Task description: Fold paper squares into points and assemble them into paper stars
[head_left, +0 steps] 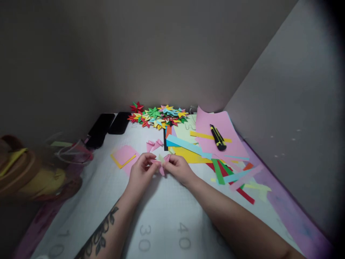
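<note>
Apparently, the pink star that the left hand and right hand pinch is unfinished; beyond it lie loose folded pieces, then many finished stars.

Dim grey walls meet in a corner.

Folded paper piece: pink with pale green. Small folded cones: pink. Paper stars: multicoloured; red, green, yellow, cream, light blue, pink points. Large sheet: pink. Second sheet: bright yellow. Cutter: black, yellow accents. Long strip: light blue. Mixed strips: green, red, pink, light blue, orange. Phone: black. Mat: white, grey numerals. Table surface: purple, mottled. Forearm tattoo: dark leaf pattern. Walls: grey. Blurred pot: orange-brown, yellow.
</note>
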`<state>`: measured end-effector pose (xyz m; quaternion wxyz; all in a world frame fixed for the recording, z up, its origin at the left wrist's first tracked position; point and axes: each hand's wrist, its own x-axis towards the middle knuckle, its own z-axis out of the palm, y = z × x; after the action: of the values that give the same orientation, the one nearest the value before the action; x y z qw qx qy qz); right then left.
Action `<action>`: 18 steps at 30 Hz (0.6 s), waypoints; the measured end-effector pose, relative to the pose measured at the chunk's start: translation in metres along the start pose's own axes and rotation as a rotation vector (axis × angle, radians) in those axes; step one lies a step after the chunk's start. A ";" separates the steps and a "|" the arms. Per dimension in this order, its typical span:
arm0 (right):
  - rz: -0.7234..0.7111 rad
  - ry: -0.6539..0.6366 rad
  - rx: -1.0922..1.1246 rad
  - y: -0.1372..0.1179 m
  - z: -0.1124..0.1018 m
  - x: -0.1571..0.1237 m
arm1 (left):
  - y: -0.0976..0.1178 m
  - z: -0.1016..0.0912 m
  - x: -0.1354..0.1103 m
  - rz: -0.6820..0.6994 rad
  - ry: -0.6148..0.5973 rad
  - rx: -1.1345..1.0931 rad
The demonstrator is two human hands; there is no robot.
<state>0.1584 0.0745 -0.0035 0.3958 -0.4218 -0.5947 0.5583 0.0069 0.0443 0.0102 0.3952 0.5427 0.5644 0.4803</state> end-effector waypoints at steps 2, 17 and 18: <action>-0.014 0.026 -0.017 0.002 0.000 0.000 | -0.002 -0.001 0.000 0.079 -0.012 0.066; -0.040 0.138 -0.090 0.005 -0.001 0.000 | -0.010 -0.012 0.006 0.530 0.007 0.379; -0.039 0.134 -0.092 0.006 -0.001 0.000 | -0.011 -0.013 0.006 0.536 -0.008 0.396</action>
<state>0.1595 0.0754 -0.0090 0.4258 -0.4644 -0.5999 0.4930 -0.0084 0.0497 0.0034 0.1438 0.7400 0.4826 0.4459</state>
